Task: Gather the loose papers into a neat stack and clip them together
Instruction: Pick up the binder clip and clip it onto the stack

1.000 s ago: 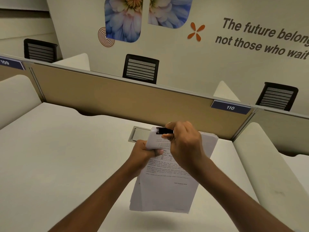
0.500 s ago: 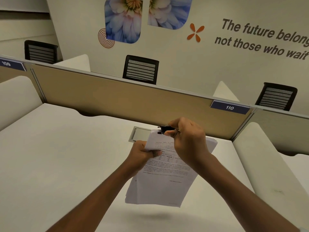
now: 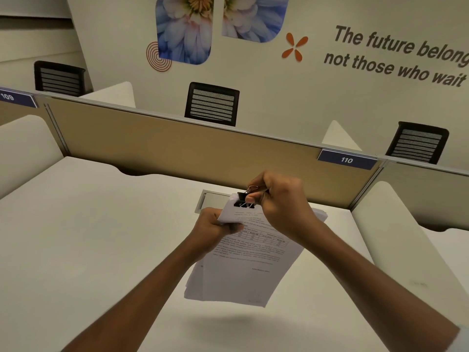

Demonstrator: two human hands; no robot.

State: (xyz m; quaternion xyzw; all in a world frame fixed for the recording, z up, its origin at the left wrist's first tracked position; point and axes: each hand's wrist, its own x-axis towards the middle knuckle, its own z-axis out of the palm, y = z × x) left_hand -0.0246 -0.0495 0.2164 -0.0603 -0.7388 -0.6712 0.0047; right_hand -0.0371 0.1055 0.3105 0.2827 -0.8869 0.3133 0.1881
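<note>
A stack of white printed papers (image 3: 238, 270) hangs in the air above the desk, tilted with its top edge away from me. My left hand (image 3: 212, 231) grips the stack at its upper left edge, thumb on the top sheet. A black binder clip (image 3: 245, 200) sits at the stack's top left corner, its jaws over the paper edge. My right hand (image 3: 281, 207) pinches the clip's wire handles between thumb and fingers. The far side of the clip is hidden by my fingers.
The white desk (image 3: 101, 237) lies below, with a metal cable hatch (image 3: 212, 199) near the beige partition (image 3: 177, 151). White side dividers (image 3: 406, 245) flank the desk. Black chairs stand beyond the partition.
The clip has come down over the stack's top corner, and its black body now shows against the paper. The stack has tilted a little and shifted slightly left.
</note>
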